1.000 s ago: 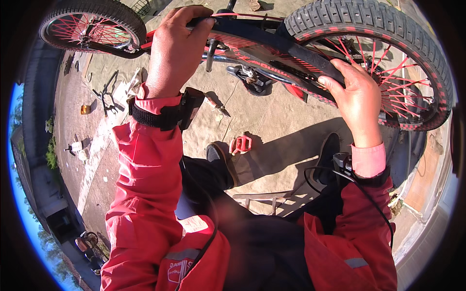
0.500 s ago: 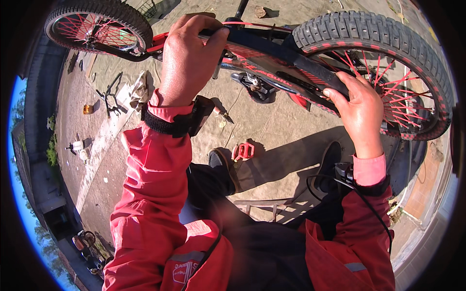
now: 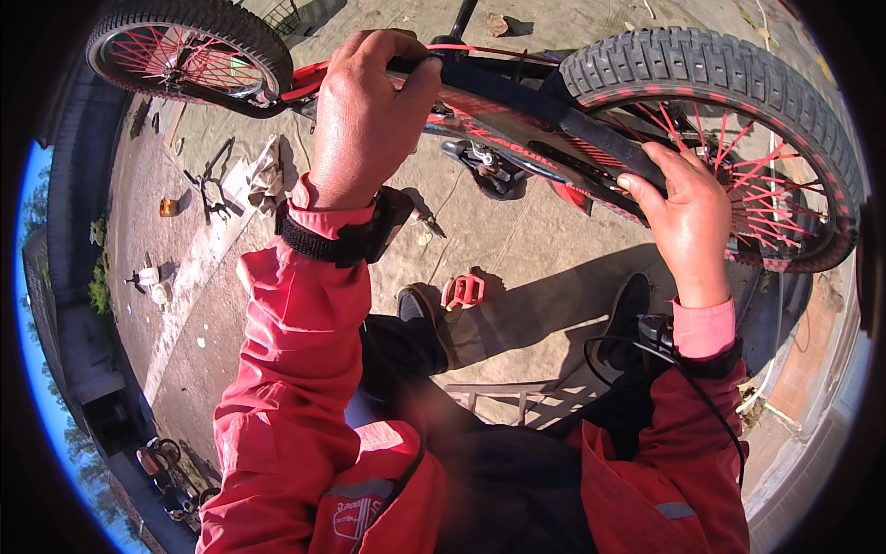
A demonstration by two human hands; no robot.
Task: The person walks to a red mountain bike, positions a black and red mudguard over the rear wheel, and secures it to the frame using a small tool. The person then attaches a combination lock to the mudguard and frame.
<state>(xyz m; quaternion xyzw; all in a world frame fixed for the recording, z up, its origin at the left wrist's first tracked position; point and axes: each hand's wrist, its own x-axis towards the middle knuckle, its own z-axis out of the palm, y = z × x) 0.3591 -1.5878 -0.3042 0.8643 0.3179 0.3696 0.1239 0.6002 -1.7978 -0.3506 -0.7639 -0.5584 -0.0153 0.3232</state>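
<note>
Black and red, the bicycle frame (image 3: 517, 111) feels stiff and weighty as our left hand (image 3: 369, 120) and right hand (image 3: 688, 217) clamp its tubes.

Knobbly rubber tyre (image 3: 738, 74), glossy metal frame (image 3: 517, 97)

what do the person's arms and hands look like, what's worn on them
Both hands, left hand and right hand, are bare. Red jacket sleeves cover both arms, with pink cuffs showing. Each wrist carries a black strap; a thin black cable runs down the right sleeve.
</note>
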